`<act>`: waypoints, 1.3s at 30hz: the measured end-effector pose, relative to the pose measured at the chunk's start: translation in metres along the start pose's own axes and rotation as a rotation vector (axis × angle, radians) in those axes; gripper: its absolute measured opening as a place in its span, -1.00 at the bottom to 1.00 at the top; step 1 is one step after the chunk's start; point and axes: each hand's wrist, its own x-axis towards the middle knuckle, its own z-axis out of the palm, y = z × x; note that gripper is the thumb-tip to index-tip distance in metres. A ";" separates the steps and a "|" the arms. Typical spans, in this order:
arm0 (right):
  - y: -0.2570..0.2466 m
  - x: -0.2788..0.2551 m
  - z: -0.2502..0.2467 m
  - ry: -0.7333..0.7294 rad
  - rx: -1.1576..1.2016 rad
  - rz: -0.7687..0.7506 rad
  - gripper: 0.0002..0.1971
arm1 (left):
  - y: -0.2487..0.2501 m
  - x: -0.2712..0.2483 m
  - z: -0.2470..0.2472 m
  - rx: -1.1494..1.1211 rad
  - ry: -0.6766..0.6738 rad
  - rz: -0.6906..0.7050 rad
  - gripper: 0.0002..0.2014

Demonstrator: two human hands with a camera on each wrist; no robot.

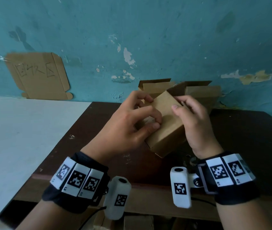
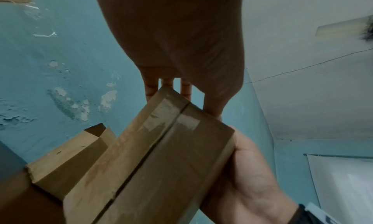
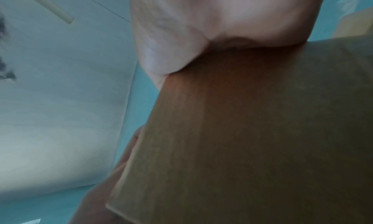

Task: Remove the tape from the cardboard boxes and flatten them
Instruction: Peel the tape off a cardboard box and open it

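I hold a small brown cardboard box (image 1: 165,127) tilted in the air above the dark table (image 1: 240,133). My left hand (image 1: 157,122) curls round its left side, thumb and fingers pinching at the edge. My right hand (image 1: 179,104) grips the right side, thumb on the top face. In the left wrist view the box's (image 2: 161,163) two flaps meet at a seam, with a patch of clear tape (image 2: 167,115) across its far end; my left fingers (image 2: 150,87) hook over that end. The right wrist view is filled by a blurred box face (image 3: 262,131).
Two opened cardboard boxes (image 1: 155,87) (image 1: 203,92) stand against the teal wall behind my hands. A flattened cardboard sheet (image 1: 37,75) with writing is stuck to the wall at left. A white board (image 1: 24,138) adjoins the table's left side.
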 end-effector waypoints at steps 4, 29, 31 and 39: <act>0.000 0.000 0.001 -0.041 -0.006 0.065 -0.77 | -0.004 -0.002 0.001 -0.005 -0.023 0.008 -0.92; -0.007 0.004 0.007 -0.097 0.011 0.100 -0.71 | -0.008 -0.004 -0.003 0.061 -0.009 0.035 -0.99; -0.006 0.004 0.007 -0.102 0.014 0.100 -0.68 | -0.008 -0.004 -0.004 0.072 -0.029 0.043 -0.99; -0.005 0.006 0.007 -0.100 0.010 0.104 -0.72 | -0.006 -0.004 -0.006 0.161 -0.069 0.059 -0.99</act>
